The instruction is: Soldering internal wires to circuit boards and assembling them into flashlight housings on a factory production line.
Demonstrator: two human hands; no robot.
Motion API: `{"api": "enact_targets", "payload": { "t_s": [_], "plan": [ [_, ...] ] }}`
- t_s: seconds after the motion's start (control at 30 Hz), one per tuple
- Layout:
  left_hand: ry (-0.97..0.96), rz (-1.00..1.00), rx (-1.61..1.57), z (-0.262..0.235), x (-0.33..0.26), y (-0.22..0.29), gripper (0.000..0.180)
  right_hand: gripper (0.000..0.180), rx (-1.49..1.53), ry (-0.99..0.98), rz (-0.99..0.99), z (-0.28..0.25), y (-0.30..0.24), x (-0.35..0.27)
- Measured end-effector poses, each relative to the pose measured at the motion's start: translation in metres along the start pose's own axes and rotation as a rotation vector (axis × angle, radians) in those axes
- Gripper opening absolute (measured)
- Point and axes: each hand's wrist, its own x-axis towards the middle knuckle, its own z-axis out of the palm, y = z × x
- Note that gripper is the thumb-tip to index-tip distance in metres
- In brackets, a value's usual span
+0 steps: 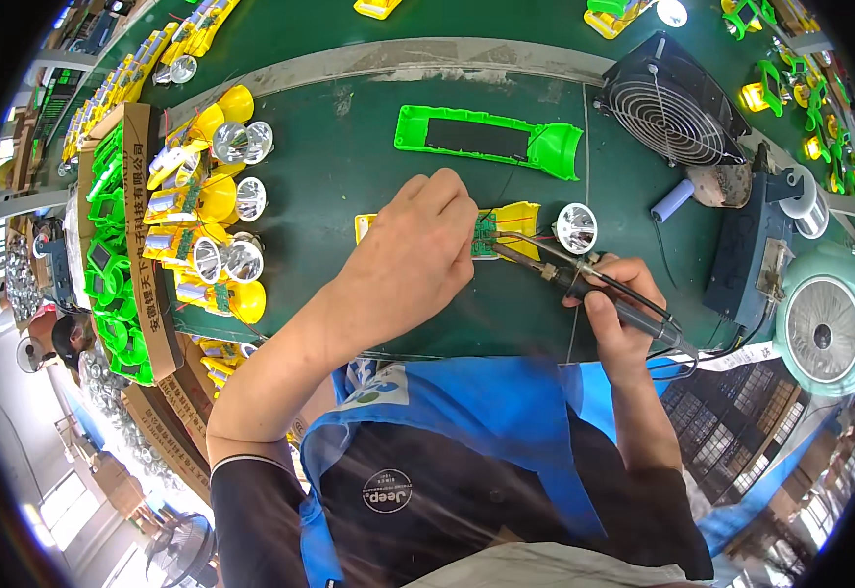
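A soldering iron (643, 321) with a thin curved metal tube alongside is gripped in my right hand (618, 304). Its tip meets a small green circuit board (484, 231) in a yellow flashlight housing (519, 216). Over the left part of that housing my left hand (415, 245) is closed, fingertips by the board; what they pinch is hidden. A round silver reflector (576, 228) lies just right of the housing, with thin red wires near it. Beyond my hands rests a green housing shell (555, 147) with a dark panel.
Yellow flashlight bodies (217, 201) with reflectors line the left, beside a cardboard box (150, 245) of green parts. At right stand a black fan (670, 108), a blue cylindrical battery (673, 200), a blue soldering unit (746, 245), a solder spool (814, 218) and a pale green fan (824, 328).
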Motion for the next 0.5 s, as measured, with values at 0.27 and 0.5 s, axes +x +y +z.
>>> {"api": "enact_targets", "payload": {
  "t_s": [0.27, 0.5],
  "plan": [
    [0.035, -0.004, -0.038, 0.0010, 0.0006, -0.0014, 0.022, 0.019, -0.111, 0.012, 0.025, -0.0005, 0.0007, 0.0002],
    [-0.019, -0.049, -0.042, -0.0018, 0.0011, 0.0004, 0.020, 0.020, -0.192, -0.078, -0.155, -0.0076, 0.0080, 0.0053]
  ]
}}
